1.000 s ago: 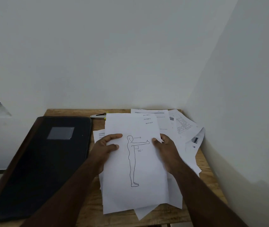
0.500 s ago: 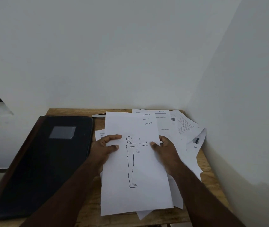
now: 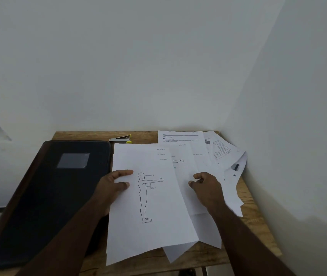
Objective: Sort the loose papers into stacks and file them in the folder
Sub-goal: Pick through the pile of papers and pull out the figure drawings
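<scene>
Left hand [image 3: 114, 186] grip: thumb over the left edge of a white printed sheet with a line drawing of a standing figure, arm held out [image 3: 148, 198], fingers presumably beneath, so the sheet is pinched at its 9 o'clock margin and lifted a little off the heap. Right hand [image 3: 206, 186] grip: narrow, fingers curled with tips down on a second white sheet carrying the same kind of figure drawing [image 3: 186, 176], which shows from under the first at 3 o'clock; whether it pinches that sheet or only presses it I cannot tell. Both sheets lie over the loose heap of white printed papers [image 3: 216, 150], fanned out untidily toward 1 to 3 o'clock against the corner of the pale walls. The heap sits on a small wooden table [image 3: 252, 204]. At 9 o'clock of the hands, touching or just overlapped by the held sheet, lies the closed black rectangular folder with a grey label window [image 3: 59, 186], partly overhanging the table edge. At 12 o'clock, near the back wall, a small metal stapler with yellow trim [image 3: 121, 139]. Handling judgement: single office sheets, very light, limp, prone to sag and slide over one another; a one-edge hold lets the far corner droop and drag neighbours. Better taken at mid-edge on both long sides, or squared into a stack and lifted from beneath. Creasing and spilling off the table's near edge look the chief risks. Sorting appears barely begun; no tidy stacks visible, folder unopened.
</scene>
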